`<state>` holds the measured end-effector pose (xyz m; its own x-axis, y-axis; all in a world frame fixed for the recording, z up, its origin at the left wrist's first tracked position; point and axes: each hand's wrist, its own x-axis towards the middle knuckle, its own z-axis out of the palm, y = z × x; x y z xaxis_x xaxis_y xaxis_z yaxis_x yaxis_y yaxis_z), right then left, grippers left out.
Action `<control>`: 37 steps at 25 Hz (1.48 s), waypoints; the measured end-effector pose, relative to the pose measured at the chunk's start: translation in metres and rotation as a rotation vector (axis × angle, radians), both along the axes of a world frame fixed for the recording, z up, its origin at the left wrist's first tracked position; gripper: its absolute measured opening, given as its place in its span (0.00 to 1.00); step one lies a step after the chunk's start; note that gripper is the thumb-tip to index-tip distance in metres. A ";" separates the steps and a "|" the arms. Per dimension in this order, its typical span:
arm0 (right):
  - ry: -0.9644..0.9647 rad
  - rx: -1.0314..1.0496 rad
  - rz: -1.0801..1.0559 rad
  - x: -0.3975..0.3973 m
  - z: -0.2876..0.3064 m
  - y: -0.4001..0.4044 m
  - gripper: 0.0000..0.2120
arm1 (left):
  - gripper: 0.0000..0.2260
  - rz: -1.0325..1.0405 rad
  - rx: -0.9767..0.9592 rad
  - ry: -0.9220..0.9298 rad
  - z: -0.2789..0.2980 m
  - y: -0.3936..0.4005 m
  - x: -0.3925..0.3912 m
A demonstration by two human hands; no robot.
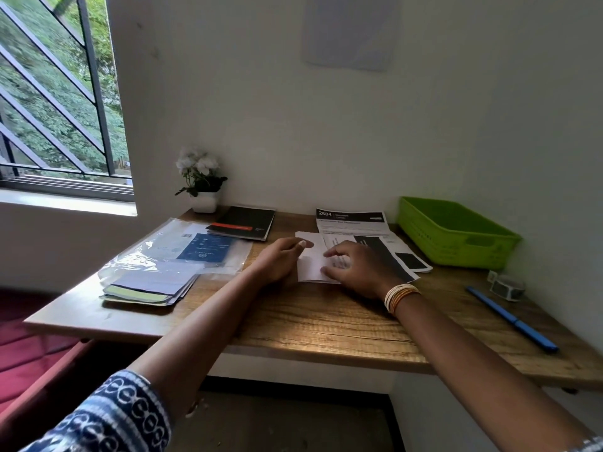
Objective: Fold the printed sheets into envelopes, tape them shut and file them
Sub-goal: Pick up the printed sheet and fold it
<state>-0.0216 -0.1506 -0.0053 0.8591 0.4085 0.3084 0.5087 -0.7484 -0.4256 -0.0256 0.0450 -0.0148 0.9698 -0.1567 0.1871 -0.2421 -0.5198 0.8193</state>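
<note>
A folded white sheet (312, 261) lies on the wooden desk (326, 321) in front of me. My left hand (280, 259) grips its left edge, thumb on top. My right hand (355, 269) presses flat on its right part with fingers spread. Behind it lies a stack of printed sheets (355, 223) with black header bars and black blocks. A roll of tape (508, 287) sits at the right near the wall. A green plastic basket (456, 236) stands at the back right.
A blue pen (512, 318) lies near the desk's right edge. At the left are a clear plastic folder with papers (169, 252) and a stack of envelopes (146, 288). A black notebook (243, 222) and a potted white flower (200, 181) stand at the back.
</note>
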 end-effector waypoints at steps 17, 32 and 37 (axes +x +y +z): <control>-0.122 -0.047 0.031 -0.005 0.000 0.007 0.09 | 0.16 0.220 -0.850 0.591 0.022 0.008 -0.010; -0.060 0.245 -0.114 0.010 0.004 -0.012 0.07 | 0.09 0.442 -0.536 0.362 0.023 -0.023 0.016; 0.077 0.154 -0.048 0.015 0.001 -0.012 0.13 | 0.08 0.305 -0.545 0.081 0.023 -0.025 0.011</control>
<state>-0.0062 -0.1622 -0.0039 0.8999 0.3196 0.2967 0.4355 -0.6939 -0.5734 -0.0146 0.0201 0.0079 0.9701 0.2266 0.0866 -0.0753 -0.0583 0.9955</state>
